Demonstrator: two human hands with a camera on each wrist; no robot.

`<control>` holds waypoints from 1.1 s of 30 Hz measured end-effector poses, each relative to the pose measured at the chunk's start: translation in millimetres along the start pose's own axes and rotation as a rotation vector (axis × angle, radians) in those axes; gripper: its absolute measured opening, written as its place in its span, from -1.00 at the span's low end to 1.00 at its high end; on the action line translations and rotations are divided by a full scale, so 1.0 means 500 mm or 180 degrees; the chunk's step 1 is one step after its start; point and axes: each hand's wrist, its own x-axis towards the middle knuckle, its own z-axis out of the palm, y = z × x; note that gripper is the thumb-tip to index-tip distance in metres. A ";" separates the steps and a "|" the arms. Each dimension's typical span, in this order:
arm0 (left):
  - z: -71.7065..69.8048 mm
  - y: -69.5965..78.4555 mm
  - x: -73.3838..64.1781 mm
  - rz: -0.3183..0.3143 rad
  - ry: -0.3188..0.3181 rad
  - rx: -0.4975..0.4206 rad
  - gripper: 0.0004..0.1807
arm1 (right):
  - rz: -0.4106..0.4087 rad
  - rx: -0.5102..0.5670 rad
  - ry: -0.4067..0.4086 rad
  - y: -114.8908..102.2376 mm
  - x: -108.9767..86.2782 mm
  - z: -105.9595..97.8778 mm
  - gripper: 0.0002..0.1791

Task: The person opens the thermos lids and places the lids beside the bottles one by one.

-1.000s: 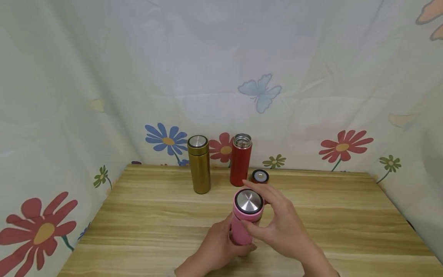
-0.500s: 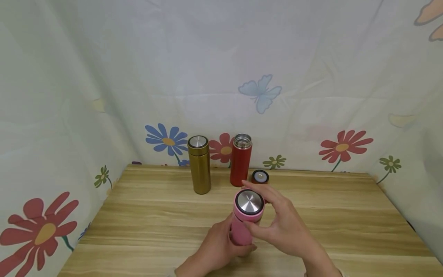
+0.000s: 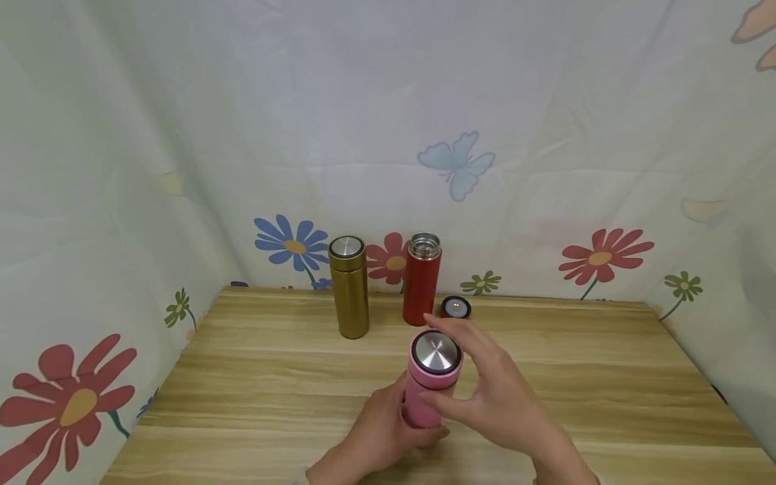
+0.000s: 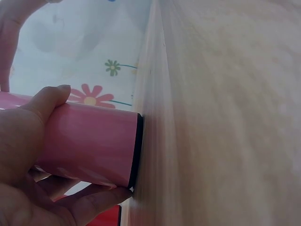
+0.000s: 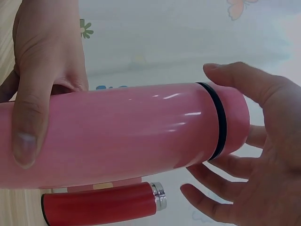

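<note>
A pink thermos (image 3: 422, 404) stands upright near the front of the table, its steel-topped lid (image 3: 436, 353) on. My left hand (image 3: 384, 428) grips the lower body; in the left wrist view its thumb and fingers wrap the pink wall just above the black base. The right hand (image 3: 500, 394) curls loosely round the lid from the right. In the right wrist view the right thumb lies along one side of the lid and several fingers lie on the other; a black ring separates lid from body. How firmly the right fingers press is hard to tell.
Behind stand a gold thermos (image 3: 350, 296) with its lid on and an uncapped red thermos (image 3: 421, 289). The red one's lid (image 3: 456, 308) lies upturned beside it. A flowered curtain (image 3: 364, 101) closes off the back and sides of the wooden table (image 3: 254, 377).
The right thumb has slid slightly down and left against the pink thermos, with the hand staying around the lid. The left hand and the other thermoses have kept their places.
</note>
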 end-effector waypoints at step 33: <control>-0.001 0.003 0.000 -0.0080 -0.0033 0.0038 -0.17 | 0.0273 -0.0676 0.0689 -0.026 -0.002 0.035 -0.18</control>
